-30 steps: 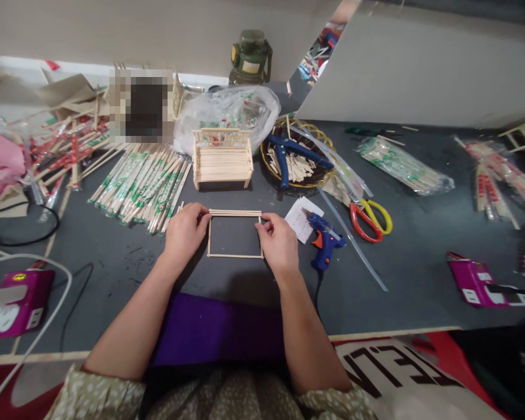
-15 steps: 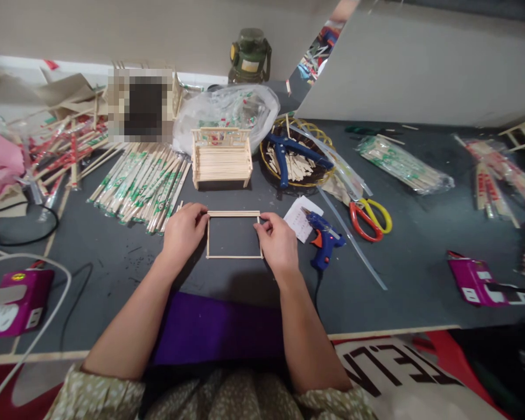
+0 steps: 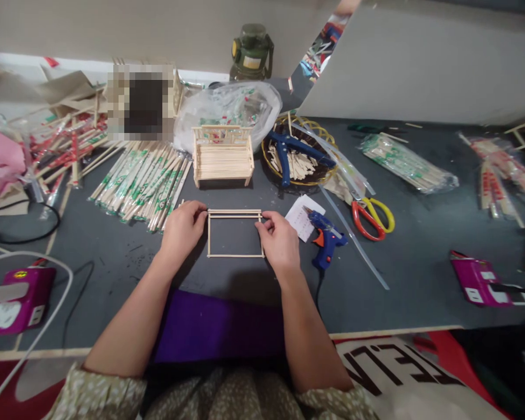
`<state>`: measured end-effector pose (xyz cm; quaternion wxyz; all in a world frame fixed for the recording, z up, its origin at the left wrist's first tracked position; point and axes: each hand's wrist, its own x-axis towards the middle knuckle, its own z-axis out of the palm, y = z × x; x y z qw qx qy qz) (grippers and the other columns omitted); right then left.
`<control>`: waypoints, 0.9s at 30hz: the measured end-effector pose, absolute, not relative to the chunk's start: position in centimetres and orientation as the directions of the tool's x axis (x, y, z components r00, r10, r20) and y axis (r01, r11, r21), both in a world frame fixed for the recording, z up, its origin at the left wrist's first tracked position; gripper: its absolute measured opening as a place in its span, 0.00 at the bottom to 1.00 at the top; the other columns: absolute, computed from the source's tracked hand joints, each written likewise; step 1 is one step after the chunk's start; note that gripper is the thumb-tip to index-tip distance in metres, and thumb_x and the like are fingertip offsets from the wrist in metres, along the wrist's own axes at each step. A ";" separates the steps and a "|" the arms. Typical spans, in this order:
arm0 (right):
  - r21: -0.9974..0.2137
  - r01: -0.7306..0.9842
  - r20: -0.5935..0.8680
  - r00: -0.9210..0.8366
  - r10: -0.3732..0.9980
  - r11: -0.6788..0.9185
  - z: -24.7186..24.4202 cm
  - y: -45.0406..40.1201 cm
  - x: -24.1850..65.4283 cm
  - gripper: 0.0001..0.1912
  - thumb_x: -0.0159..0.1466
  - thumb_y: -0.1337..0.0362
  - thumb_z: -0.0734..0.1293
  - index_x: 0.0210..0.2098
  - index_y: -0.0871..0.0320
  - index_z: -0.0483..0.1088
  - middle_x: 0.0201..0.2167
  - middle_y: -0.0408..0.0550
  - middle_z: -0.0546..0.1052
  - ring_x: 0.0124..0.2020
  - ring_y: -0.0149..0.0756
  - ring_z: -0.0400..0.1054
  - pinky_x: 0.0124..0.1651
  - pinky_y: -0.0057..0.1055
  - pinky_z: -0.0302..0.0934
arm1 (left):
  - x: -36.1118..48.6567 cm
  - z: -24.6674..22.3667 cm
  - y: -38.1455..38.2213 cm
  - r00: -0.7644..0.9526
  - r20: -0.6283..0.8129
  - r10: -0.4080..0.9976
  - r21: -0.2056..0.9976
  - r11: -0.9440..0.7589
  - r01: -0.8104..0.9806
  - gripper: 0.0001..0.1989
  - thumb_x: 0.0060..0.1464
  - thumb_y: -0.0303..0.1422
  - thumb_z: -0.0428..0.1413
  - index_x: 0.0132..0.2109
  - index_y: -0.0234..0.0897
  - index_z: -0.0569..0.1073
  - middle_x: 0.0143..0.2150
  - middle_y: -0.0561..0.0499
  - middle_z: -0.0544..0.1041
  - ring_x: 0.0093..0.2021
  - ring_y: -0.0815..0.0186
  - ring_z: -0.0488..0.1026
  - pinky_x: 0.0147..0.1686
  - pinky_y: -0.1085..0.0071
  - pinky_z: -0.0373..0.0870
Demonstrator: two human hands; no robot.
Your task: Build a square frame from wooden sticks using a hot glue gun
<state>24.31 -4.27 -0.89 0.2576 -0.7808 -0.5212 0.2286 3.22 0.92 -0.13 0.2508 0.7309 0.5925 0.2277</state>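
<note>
A rectangular frame of thin wooden sticks (image 3: 236,255) lies flat on the dark table in front of me. Across it, just below its far rail, runs a loose-looking wooden stick (image 3: 235,217). My left hand (image 3: 184,230) is closed at the left end of this stick, by the far left corner. At the opposite end my right hand (image 3: 280,239) pinches with thumb and forefinger, next to the right side bar. The exact fingertip contact is partly hidden. Beyond the frame stands a small bench made of sticks (image 3: 224,160). A blue glue gun (image 3: 326,239) rests right of my right hand.
Wrapped chopsticks (image 3: 135,184) are heaped at left. A wicker basket (image 3: 269,169) holds short stick pieces and a blue cutter (image 3: 284,157). Scissors (image 3: 370,221) and clear glue sticks (image 3: 359,245) lie at right. Purple power boxes (image 3: 475,280) sit near both sides.
The crosswise stick has come slightly toward me, so a narrow gap now shows between it and the far rail. Both hands stay at its ends; the view has shifted slightly.
</note>
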 end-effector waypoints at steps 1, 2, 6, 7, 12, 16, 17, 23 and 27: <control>-0.640 0.697 -0.087 0.353 0.931 -0.324 -0.9 -4.3 24.3 0.13 0.62 0.63 0.65 0.45 0.57 0.73 0.31 0.46 0.76 0.31 0.37 0.68 0.39 0.34 0.58 | 3.1 -0.1 0.9 0.191 0.037 0.981 0.638 -0.170 0.751 0.08 0.58 0.29 0.52 0.38 0.35 0.76 0.36 0.47 0.78 0.36 0.62 0.74 0.39 0.67 0.69; -0.639 0.698 -0.085 0.354 0.932 -0.323 -0.9 -4.3 24.3 0.13 0.62 0.62 0.65 0.45 0.57 0.73 0.31 0.46 0.76 0.31 0.38 0.68 0.39 0.34 0.58 | 3.0 -0.1 0.9 0.188 0.036 0.982 0.638 -0.167 0.752 0.07 0.57 0.29 0.52 0.37 0.35 0.76 0.35 0.47 0.78 0.35 0.62 0.73 0.38 0.67 0.69; -0.645 0.697 -0.073 0.352 0.933 -0.313 -0.9 -4.2 24.2 0.13 0.63 0.61 0.64 0.45 0.59 0.74 0.30 0.47 0.76 0.31 0.38 0.68 0.38 0.34 0.58 | 2.8 0.0 0.9 0.189 0.031 0.982 0.637 -0.165 0.753 0.06 0.56 0.29 0.54 0.34 0.35 0.75 0.31 0.49 0.75 0.33 0.64 0.72 0.36 0.68 0.68; -0.644 0.697 -0.072 0.353 0.933 -0.314 -0.9 -4.2 24.2 0.13 0.63 0.61 0.64 0.45 0.59 0.74 0.30 0.47 0.76 0.30 0.38 0.68 0.38 0.34 0.58 | 2.9 0.1 0.9 0.194 0.027 0.981 0.636 -0.166 0.753 0.06 0.56 0.29 0.54 0.33 0.35 0.75 0.31 0.49 0.75 0.32 0.64 0.71 0.36 0.68 0.67; -0.637 0.700 -0.059 0.374 0.925 -0.324 -1.0 -4.0 24.1 0.13 0.63 0.60 0.64 0.44 0.59 0.74 0.29 0.48 0.76 0.30 0.39 0.68 0.38 0.34 0.57 | 3.0 0.0 0.9 0.209 0.015 0.978 0.623 -0.173 0.763 0.05 0.55 0.30 0.56 0.33 0.35 0.75 0.31 0.49 0.75 0.32 0.63 0.71 0.36 0.68 0.67; -0.664 0.676 -0.049 0.387 0.921 -0.319 -1.2 -4.1 24.1 0.13 0.63 0.59 0.63 0.42 0.57 0.74 0.29 0.48 0.77 0.30 0.39 0.68 0.38 0.34 0.59 | 3.0 -0.1 0.9 0.218 0.035 0.975 0.609 -0.193 0.769 0.05 0.56 0.30 0.56 0.33 0.35 0.75 0.30 0.49 0.74 0.32 0.63 0.71 0.35 0.68 0.66; -0.670 0.670 -0.051 0.388 0.920 -0.320 -1.2 -4.2 24.1 0.13 0.63 0.58 0.63 0.42 0.57 0.74 0.29 0.48 0.77 0.30 0.39 0.69 0.38 0.35 0.59 | 3.0 -0.1 0.9 0.219 0.037 0.975 0.609 -0.196 0.768 0.05 0.56 0.30 0.55 0.32 0.36 0.75 0.30 0.50 0.74 0.32 0.64 0.71 0.35 0.68 0.65; -0.662 0.688 -0.035 0.367 0.930 -0.296 -1.2 -4.3 24.2 0.13 0.63 0.59 0.62 0.41 0.57 0.75 0.31 0.49 0.77 0.32 0.40 0.69 0.39 0.35 0.61 | 3.2 0.1 0.8 0.215 0.040 0.976 0.588 -0.197 0.785 0.07 0.57 0.30 0.54 0.32 0.36 0.75 0.32 0.49 0.75 0.32 0.64 0.71 0.35 0.68 0.65; -0.629 0.727 -0.018 0.340 0.940 -0.274 -1.1 -4.2 24.1 0.14 0.63 0.60 0.62 0.43 0.58 0.76 0.33 0.51 0.77 0.33 0.40 0.69 0.40 0.36 0.61 | 3.4 0.1 0.8 0.213 0.026 0.977 0.576 -0.189 0.795 0.07 0.58 0.30 0.53 0.33 0.36 0.75 0.32 0.48 0.75 0.33 0.62 0.71 0.36 0.67 0.66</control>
